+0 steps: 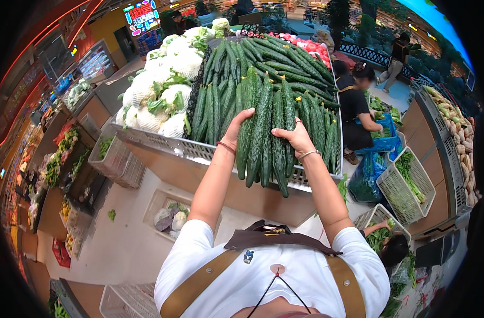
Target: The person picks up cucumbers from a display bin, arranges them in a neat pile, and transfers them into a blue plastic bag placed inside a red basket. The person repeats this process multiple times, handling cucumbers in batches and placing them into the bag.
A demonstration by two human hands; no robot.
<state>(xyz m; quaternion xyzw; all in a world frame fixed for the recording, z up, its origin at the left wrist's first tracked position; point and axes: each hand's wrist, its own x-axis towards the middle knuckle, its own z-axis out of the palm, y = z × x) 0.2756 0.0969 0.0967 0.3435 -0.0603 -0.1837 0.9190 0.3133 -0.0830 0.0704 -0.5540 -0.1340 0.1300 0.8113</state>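
Note:
Between my two hands is a bundle of several long green cucumbers (pixel 260 131), their lower ends sticking out over the front rim of the display bin (pixel 202 153). My left hand (pixel 237 126) presses on the bundle's left side, thumb on top. On the right side, my right hand (pixel 294 137) wraps the outer cucumbers, its thumb lying across them. Behind and around the bundle, more cucumbers (pixel 301 65) are piled in the bin. Left of them, past a black mesh divider (pixel 197 85), lie white cauliflowers (pixel 162 95) in foam netting. My fingers' undersides are hidden.
Red-wrapped produce (pixel 315 48) sits at the bin's back right. A person in black (pixel 355 107) bends over a blue crate (pixel 385 139) to the right. White crates (pixel 406 187) of greens stand nearby. A floor crate (pixel 166 214) holds cauliflower below the bin. Another person (pixel 395 250) crouches at lower right.

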